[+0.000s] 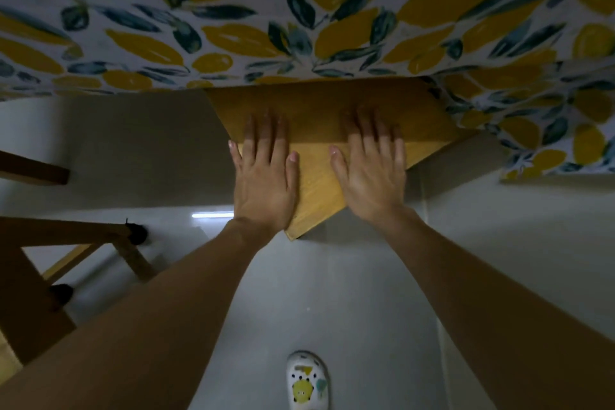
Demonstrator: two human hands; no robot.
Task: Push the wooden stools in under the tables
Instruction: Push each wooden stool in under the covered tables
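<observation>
The left hand [264,173] and the right hand [369,170] are lying flat, palms down, side by side on the seat of a wooden stool [316,183] in the middle of the frame. Both hands are spread wide, fingers extended toward the top of the frame, gripping nothing; the left one is overlapping the seat's left edge, the right one is sitting near its right edge. The stool's seat is turned at an angle, with one corner pointing toward the bottom of the frame, and its far part is lying in shadow under the hanging edge of a tablecloth [299,10] printed with yellow lemons and dark leaves, which is filling the whole upper part of the frame and draping lower at the right. Both bare forearms are reaching up from the lower corners. At the left edge, another wooden stool [109,236] is showing its legs and dark feet on the pale tiled floor [366,293]. At the bottom centre, a white clog [307,379] with coloured charms is standing on the floor.
</observation>
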